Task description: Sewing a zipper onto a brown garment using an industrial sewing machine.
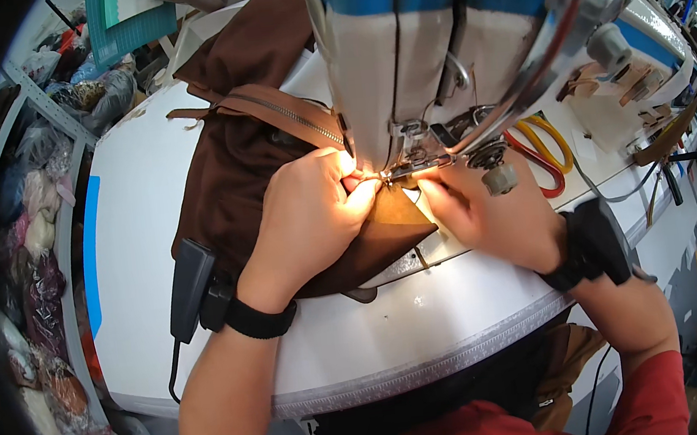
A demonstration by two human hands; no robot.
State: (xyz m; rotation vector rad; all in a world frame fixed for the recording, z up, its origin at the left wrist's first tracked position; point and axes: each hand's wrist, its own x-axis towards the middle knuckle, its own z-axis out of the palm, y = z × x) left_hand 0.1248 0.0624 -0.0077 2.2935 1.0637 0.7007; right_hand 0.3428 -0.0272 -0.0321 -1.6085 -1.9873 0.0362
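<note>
Dark brown cloth (218, 184), seemingly an unfinished bag, lies bunched beneath the head of a sewing machine (366, 63). A lighter brown strip with a metal zipper (292, 121) runs across it toward the machine. My left hand (306, 218) pinches the cloth just left of the lit needle and presser foot (391, 177). On the other side, my right hand (496, 202) has its fingers curled in close to the foot; the machine partly hides them, and what they hold cannot be made out. A tan-brown flap (403, 212) of the work shows between both hands.
Scissors with red and yellow handles (559, 157) lie right of the machine. The white table (336, 338) has a measuring tape (432, 370) along its near edge. Shelves of bagged materials (42, 250) stand at left. Each wrist wears a strapped black device (195, 289).
</note>
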